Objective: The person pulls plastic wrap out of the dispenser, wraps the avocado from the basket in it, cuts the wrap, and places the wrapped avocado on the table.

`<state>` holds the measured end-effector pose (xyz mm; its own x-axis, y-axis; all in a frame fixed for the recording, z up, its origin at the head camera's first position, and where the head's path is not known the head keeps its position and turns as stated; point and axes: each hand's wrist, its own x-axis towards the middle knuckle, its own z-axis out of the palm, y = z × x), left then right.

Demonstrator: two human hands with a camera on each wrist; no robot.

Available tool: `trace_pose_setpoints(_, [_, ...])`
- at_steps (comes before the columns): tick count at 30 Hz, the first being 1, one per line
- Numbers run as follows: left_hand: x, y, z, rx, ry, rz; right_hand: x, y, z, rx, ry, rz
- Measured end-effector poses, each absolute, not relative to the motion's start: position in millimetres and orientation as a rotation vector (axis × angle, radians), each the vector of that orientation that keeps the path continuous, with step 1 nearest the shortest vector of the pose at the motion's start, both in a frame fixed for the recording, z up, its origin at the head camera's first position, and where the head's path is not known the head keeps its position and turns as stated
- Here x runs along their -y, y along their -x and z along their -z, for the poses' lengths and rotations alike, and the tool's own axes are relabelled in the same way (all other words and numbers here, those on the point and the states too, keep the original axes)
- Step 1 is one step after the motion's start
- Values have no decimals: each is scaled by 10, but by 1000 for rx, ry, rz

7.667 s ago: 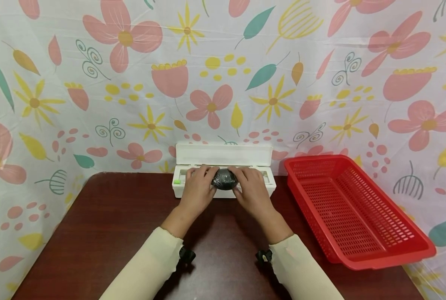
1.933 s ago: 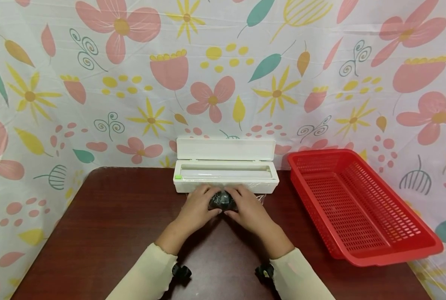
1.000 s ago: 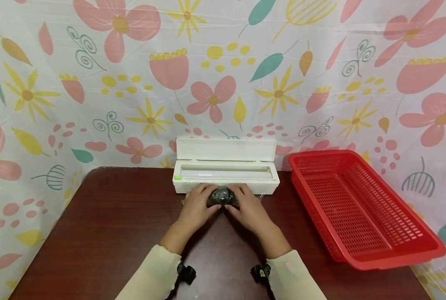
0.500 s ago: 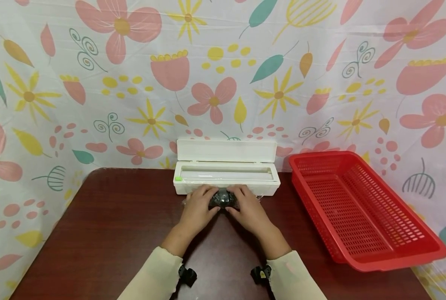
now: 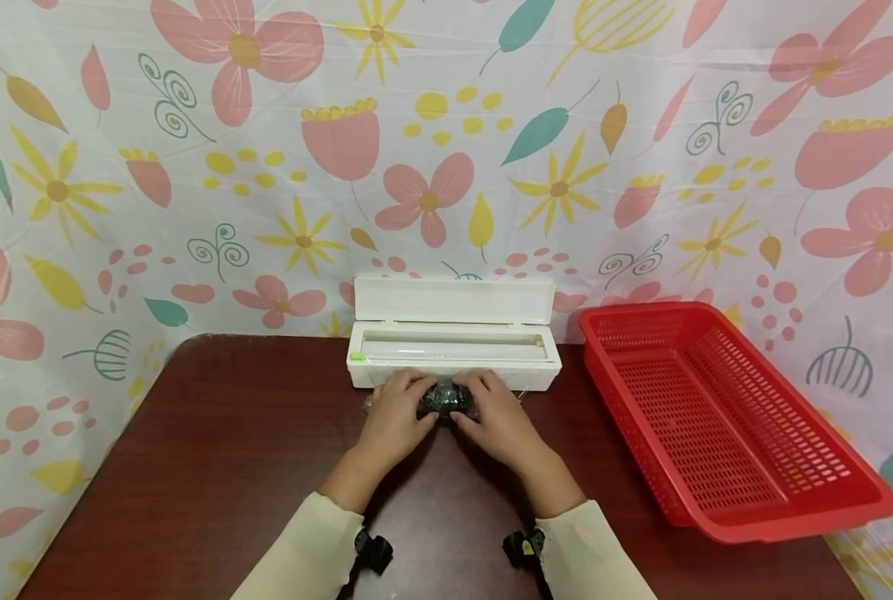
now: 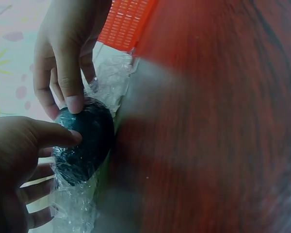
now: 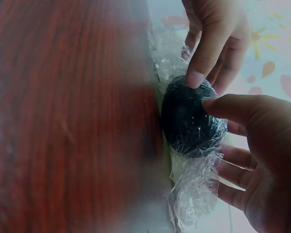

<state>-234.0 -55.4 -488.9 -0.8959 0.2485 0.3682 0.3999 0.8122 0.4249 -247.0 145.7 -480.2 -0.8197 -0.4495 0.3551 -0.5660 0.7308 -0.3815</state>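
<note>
Both hands hold a dark, oval, avocado-shaped thing (image 5: pixel 446 398) wrapped in cling film, just in front of a white cling film dispenser (image 5: pixel 454 375) with a raised lid. My left hand (image 5: pixel 396 417) grips its left side, and my right hand (image 5: pixel 496 417) its right. In the left wrist view, both thumbs press on the dark thing (image 6: pixel 87 141) from the near side, while the other fingers reach round behind. Crumpled clear film (image 7: pixel 196 194) sticks out at either end of it. The dispenser's roll (image 5: pixel 454 348) shows in the open box, with a green slider (image 5: pixel 356 357) at the left.
A red perforated basket (image 5: pixel 641 450) stands on the right side of the dark wooden table (image 5: pixel 214 467). Behind the dispenser hangs a flower-patterned cloth (image 5: pixel 416 125). Black camera mounts (image 5: pixel 374 552) sit at the wrists.
The hands and the wrapped dark thing have come down from over the dispenser to just in front of it, uncovering the roll. During the last second they shift only slightly.
</note>
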Motion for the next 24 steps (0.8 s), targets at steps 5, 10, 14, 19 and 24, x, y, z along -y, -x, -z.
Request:
trace_pose_setpoints(5, [568, 2344, 4841, 2693, 505, 757, -1459, 2475, 4792, 2693, -814, -691])
trace_pose_setpoints(10, [597, 2354, 4780, 2665, 488, 790, -1461, 2474, 4784, 2685, -817, -680])
trace_pose_setpoints(14, [649, 2375, 4733, 2602, 435, 870, -1461, 2470, 4777, 2678, -822, -680])
trace_pose_setpoints(19, [772, 2419, 4690, 2489, 282, 1004, -1458, 2467, 4774, 2659, -831, -684])
trace_pose_setpoints(24, [904, 2454, 4652, 2369, 126, 1129, -1452, 2462, 4780, 2641, -829, -703])
